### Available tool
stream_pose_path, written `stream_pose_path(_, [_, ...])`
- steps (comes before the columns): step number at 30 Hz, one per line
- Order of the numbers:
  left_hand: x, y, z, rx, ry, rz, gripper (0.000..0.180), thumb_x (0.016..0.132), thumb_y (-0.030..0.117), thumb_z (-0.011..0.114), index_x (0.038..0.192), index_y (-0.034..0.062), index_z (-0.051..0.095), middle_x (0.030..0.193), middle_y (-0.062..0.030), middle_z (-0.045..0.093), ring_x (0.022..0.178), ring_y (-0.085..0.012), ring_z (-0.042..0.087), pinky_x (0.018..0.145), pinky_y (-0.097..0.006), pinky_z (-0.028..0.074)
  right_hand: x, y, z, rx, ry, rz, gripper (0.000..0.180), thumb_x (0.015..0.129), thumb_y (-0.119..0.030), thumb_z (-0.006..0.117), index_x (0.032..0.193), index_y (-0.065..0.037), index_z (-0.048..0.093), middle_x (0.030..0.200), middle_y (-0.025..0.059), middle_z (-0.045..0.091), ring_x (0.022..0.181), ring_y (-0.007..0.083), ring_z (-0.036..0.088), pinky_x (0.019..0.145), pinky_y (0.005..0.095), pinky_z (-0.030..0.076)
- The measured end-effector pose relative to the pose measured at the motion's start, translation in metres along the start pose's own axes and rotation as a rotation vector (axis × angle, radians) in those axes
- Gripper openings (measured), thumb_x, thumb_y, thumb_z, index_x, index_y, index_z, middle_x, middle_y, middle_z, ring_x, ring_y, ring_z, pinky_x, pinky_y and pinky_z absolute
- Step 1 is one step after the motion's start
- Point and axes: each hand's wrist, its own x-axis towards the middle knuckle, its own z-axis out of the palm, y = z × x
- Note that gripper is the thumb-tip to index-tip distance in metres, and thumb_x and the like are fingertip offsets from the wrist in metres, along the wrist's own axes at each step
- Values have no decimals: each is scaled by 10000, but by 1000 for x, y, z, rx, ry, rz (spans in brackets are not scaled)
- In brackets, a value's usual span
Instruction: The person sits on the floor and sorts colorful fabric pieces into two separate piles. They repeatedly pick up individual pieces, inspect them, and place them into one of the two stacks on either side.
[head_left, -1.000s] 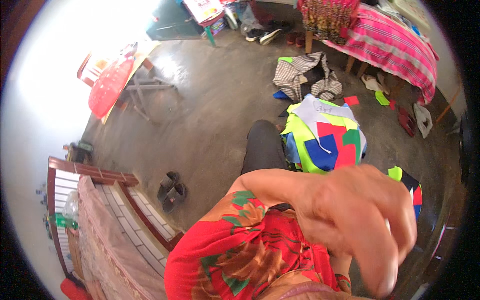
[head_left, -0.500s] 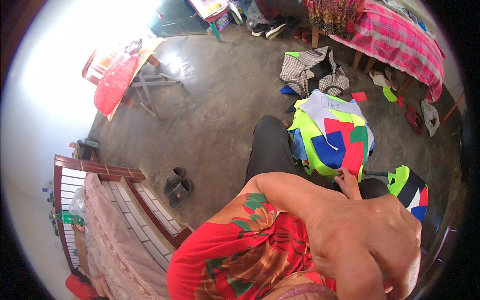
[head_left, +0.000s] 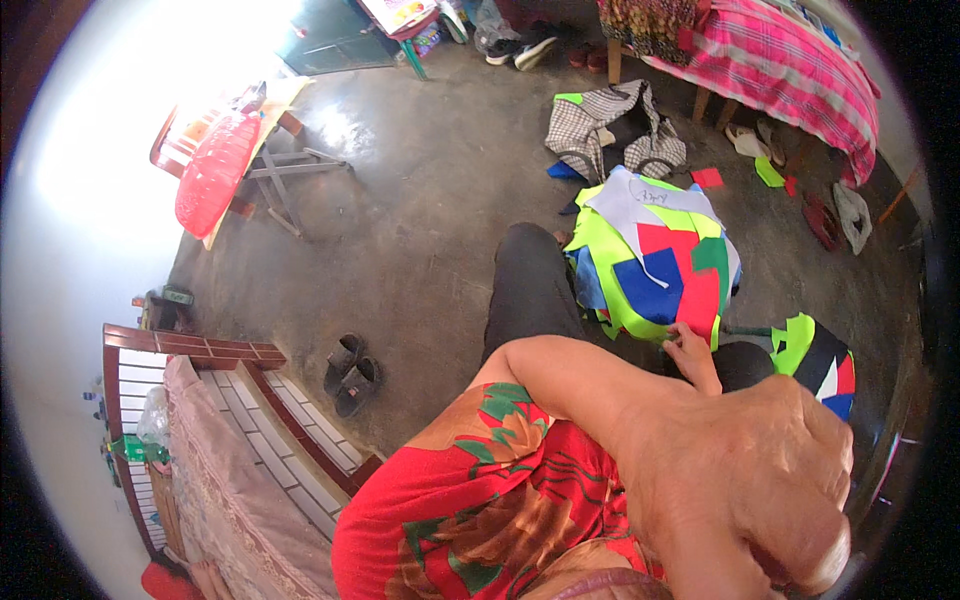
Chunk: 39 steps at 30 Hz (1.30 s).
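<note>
The pile [head_left: 652, 268] sits just beyond our right hand [head_left: 694, 358], its near edge at our bent fingertips; we cannot tell if they pinch it. Our left hand [head_left: 745, 475] curls, its grip hidden.

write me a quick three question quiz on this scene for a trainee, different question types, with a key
1. Which hand is at the near edge of the cloth pile?
2. True or false: the slippers lie on the floor to the left of the cloth pile.
3. Which pattern does the black-and-white fabric just beyond the cloth pile have? a) floral b) striped c) checked

Key:
1. The right hand; the left hand looms large across the lower right of the view.
2. True.
3. c
</note>
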Motion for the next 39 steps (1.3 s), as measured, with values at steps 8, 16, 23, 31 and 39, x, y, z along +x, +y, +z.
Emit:
stream_pose_path(8, [-10, -8, 0, -67, -10, -111, 58, 836, 76, 588, 812, 47, 633, 824, -200, 619, 626, -245, 582, 518, -293, 457, 2, -1, -5, -59, -24, 21, 331, 806, -221, 647, 1076, -53, 555, 834, 178, 656, 827, 342, 639, 733, 427, 487])
stream_pose_path(16, [-16, -13, 2, -84, -8, -168, 41, 806, 33, 579, 796, 43, 618, 820, -184, 620, 644, -238, 589, 533, -287, 459, 5, 0, -3, -65, -53, 29, 337, 811, -245, 642, 1075, -53, 558, 820, 170, 654, 815, 337, 639, 722, 427, 483])
stream_pose_path(23, [-20, -16, 4, -28, -56, -188, 55, 779, -4, 570, 782, 39, 604, 816, -169, 620, 660, -233, 596, 546, -281, 461, 7, 2, 7, 13, -53, 25, 318, 808, -248, 648, 1057, -66, 571, 843, 174, 647, 812, 334, 634, 713, 426, 481])
stream_pose_path(31, [-15, -3, -13, -54, -73, -336, 88, 749, -46, 561, 766, 35, 589, 812, -153, 621, 678, -227, 604, 561, -275, 464, 8, -11, 1, -28, -58, -4, 324, 812, -267, 634, 1058, -66, 568, 856, 182, 653, 844, 357, 631, 740, 444, 482])
stream_pose_path(39, [-23, 0, -30, -23, -94, -500, 126, 718, -89, 551, 750, 30, 575, 808, -136, 622, 697, -220, 611, 575, -269, 466, 7, -4, -2, -36, -60, 17, 322, 811, -267, 643, 1054, -67, 577, 911, 179, 658, 898, 350, 626, 777, 440, 479])
